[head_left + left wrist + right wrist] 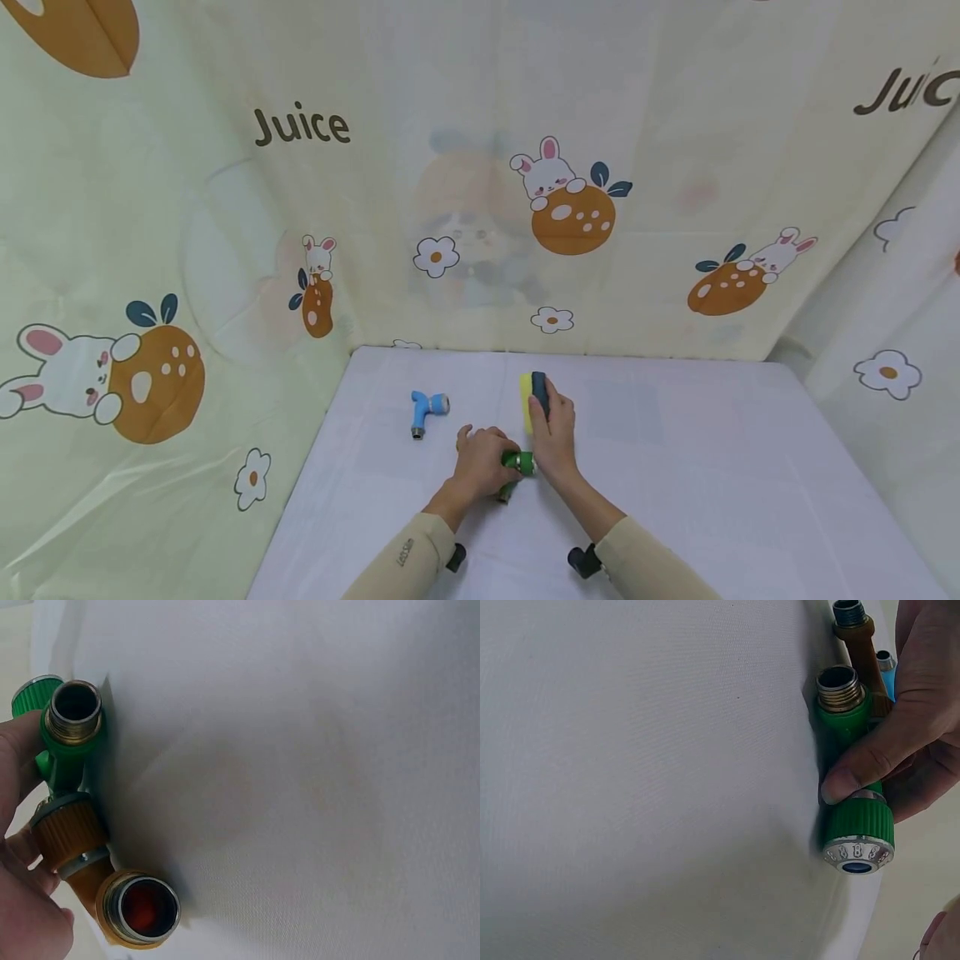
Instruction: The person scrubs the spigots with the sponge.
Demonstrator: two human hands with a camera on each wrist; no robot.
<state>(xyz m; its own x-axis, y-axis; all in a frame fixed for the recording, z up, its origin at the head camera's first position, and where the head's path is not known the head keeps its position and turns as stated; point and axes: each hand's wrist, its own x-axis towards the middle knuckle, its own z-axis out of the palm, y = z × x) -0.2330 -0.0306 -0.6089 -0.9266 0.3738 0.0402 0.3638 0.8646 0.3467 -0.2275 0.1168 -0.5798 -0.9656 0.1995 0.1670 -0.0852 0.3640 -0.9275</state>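
My left hand [483, 461] grips a green hose nozzle [526, 462] by its body, close to the tabletop. In the right wrist view, the left thumb [862, 769] presses on the green nozzle [855, 817], just behind its ribbed head. An orange-brown nozzle [71, 832] lies beside it, mostly hidden under the left hand in the head view; whether the hand touches it I cannot tell. My right hand [557, 429] holds a sponge [527, 404], yellow with a dark blue side, upright just beyond the green nozzle.
A blue hose nozzle [427, 408] lies on the white-covered table [712, 467], left of the hands. Printed curtains [450, 192] stand behind the table and along its sides. A black wrist mount [585, 561] shows at the right sleeve.
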